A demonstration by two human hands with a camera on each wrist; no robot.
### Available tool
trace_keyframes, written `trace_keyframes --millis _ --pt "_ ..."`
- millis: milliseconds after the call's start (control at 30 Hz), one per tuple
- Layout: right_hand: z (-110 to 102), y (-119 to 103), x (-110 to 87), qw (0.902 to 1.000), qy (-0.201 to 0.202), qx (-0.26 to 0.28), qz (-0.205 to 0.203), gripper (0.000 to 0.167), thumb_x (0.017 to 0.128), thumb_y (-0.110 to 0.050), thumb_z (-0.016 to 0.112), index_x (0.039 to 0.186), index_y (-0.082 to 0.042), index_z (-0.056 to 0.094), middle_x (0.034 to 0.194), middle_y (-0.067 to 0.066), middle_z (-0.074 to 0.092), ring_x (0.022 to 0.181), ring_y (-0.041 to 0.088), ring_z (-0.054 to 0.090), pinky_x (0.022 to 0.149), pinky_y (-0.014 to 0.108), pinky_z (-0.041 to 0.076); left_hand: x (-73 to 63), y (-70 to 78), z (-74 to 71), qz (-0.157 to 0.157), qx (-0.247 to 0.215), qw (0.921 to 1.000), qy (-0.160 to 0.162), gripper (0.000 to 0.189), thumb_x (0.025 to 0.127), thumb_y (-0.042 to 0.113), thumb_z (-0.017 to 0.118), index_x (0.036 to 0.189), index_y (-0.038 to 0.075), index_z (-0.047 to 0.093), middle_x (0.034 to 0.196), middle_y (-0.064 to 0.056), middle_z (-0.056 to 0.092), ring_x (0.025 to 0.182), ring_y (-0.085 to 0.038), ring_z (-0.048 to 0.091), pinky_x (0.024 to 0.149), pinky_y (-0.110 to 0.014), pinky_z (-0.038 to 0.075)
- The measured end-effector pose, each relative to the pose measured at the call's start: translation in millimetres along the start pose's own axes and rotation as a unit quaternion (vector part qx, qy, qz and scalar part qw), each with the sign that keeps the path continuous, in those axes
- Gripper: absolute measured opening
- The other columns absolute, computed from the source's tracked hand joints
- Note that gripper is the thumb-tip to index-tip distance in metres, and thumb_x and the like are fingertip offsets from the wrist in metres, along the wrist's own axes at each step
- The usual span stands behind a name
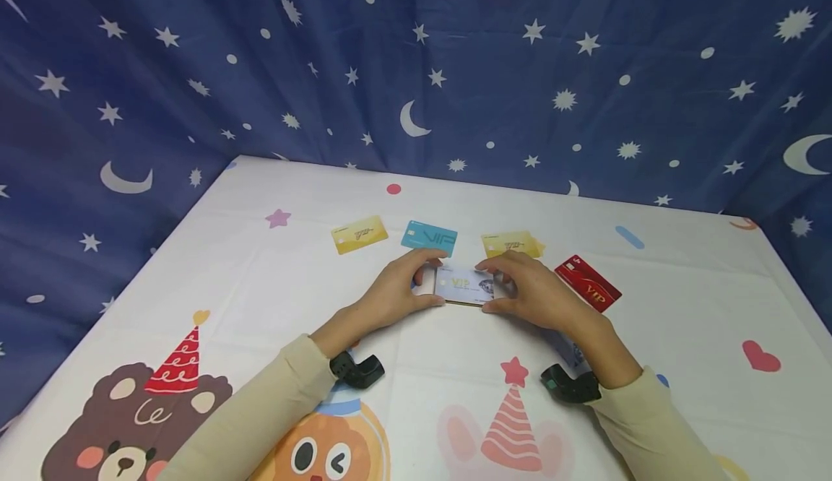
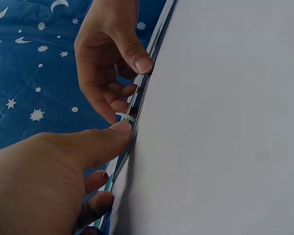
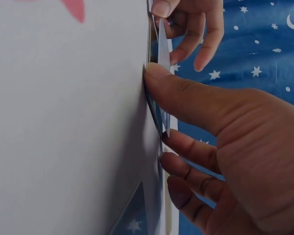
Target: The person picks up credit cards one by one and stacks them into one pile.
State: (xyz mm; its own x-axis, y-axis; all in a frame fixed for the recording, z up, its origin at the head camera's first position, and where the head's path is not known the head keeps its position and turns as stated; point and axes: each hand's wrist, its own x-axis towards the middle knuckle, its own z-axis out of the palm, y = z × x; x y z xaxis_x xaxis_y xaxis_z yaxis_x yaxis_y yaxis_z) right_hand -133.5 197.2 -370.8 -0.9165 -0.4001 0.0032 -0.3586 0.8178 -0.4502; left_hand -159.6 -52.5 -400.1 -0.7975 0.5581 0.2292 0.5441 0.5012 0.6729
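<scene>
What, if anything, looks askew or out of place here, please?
The red VIP card lies more slanted than the teal VIP card, and a yellow corner juts past the yellow card to its right. The held white VIP card isn't flush with the cards beneath. No damage shows.

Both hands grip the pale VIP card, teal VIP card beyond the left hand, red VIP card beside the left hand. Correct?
Not the last part: the red VIP card lies beside the right hand, not the left hand, as the head view shows. Both hands do grip the pale VIP card, and the teal VIP card is beyond the left hand.
</scene>
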Motion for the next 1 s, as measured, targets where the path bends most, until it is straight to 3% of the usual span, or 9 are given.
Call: trace_keyframes --millis 533,1000 --pt "1.0 4.0 -1.1 0.9999 -0.007 0.009 -0.011 0.062 0.072 -0.026 0.085 0.127 -0.019 0.060 0.120 0.009 0.054 0.102 0.024 0.055 0.082 0.043 0.050 -0.7 -1.9 0.6 0.000 0.011 0.9998 -0.017 0.065 0.079 0.017 0.080 0.136 0.011 0.048 0.108 -0.002 0.053 0.082 -0.014 0.046 0.073 -0.029 0.038" --pt "2.6 5.1 -1.0 0.9996 -0.008 0.021 -0.014 0.061 0.073 -0.026 0.084 0.128 -0.019 0.059 0.115 0.005 0.055 0.099 0.022 0.053 0.082 0.042 0.049 -0.8 -1.8 0.9 -0.005 0.013 0.9996 -0.025 0.064 0.080 0.016 0.078 0.136 0.011 0.048 0.109 -0.001 0.052 0.082 -0.013 0.046 0.071 -0.028 0.039"
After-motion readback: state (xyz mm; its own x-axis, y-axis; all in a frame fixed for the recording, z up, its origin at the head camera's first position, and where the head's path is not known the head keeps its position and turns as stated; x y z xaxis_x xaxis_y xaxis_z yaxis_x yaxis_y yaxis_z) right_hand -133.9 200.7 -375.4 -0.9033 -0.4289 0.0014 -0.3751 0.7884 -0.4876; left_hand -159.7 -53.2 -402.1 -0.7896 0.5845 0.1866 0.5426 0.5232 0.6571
